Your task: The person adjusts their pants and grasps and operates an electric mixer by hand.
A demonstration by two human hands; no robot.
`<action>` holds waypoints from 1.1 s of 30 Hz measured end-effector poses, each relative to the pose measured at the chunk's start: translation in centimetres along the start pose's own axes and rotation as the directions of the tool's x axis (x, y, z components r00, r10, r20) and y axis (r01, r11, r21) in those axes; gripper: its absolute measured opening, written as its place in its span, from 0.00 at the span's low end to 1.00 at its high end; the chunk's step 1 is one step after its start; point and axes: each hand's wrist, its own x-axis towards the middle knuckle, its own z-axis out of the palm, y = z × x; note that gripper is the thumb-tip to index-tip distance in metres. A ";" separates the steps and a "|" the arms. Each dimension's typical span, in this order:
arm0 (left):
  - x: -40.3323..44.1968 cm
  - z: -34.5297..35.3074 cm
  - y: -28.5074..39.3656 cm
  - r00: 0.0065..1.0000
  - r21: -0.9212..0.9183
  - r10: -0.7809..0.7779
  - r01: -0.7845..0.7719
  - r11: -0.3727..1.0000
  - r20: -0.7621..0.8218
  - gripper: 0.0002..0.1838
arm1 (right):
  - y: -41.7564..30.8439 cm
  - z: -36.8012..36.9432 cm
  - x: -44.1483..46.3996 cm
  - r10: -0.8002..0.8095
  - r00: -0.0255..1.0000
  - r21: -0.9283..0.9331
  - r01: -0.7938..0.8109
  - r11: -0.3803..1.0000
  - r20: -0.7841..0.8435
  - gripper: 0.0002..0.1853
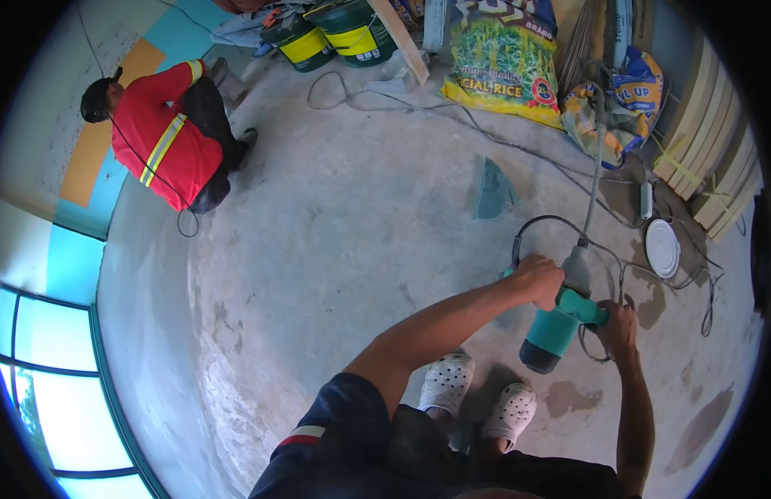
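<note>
My left hand (pixel 539 281) is wrapped round one handle of a teal and black electric hand mixer (pixel 554 331). On the mixer's other handle (pixel 583 308), my right hand (pixel 620 330) is closed. A long thin grey shaft (pixel 594 179) runs from the tool toward the crumpled blue and yellow bags at the upper right; its far end is hard to make out. The mixer's black cord (pixel 545 219) loops above my left hand. Below the tool, my white clogs (pixel 448 381) stand on the concrete floor (pixel 335 216).
A person in a red shirt (pixel 165 145) crouches at the upper left. A rice sack (pixel 502 66), crumpled bags (pixel 602 116), dark buckets (pixel 352 33) and stacked boards (pixel 706 125) line the far side. Cables (pixel 485 129), a teal shard (pixel 493 191) and a white lid (pixel 662 248) lie on the floor.
</note>
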 end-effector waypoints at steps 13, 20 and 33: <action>-0.1 -0.1 0.2 0.999 0.009 -0.038 0.037 0.999 0.032 0.19 | 0.1 0.8 -0.4 0.003 0.997 -0.025 -0.005 1.000 -0.082 0.10; 0.0 0.2 0.1 0.999 0.001 -0.035 0.035 0.999 0.017 0.19 | -0.3 0.2 -0.3 0.002 0.999 -0.016 -0.003 1.000 -0.044 0.09; -0.3 0.2 0.4 0.998 -0.034 -0.056 0.056 0.998 0.020 0.19 | -0.3 0.2 -0.5 0.007 1.000 -0.008 -0.007 1.000 0.002 0.09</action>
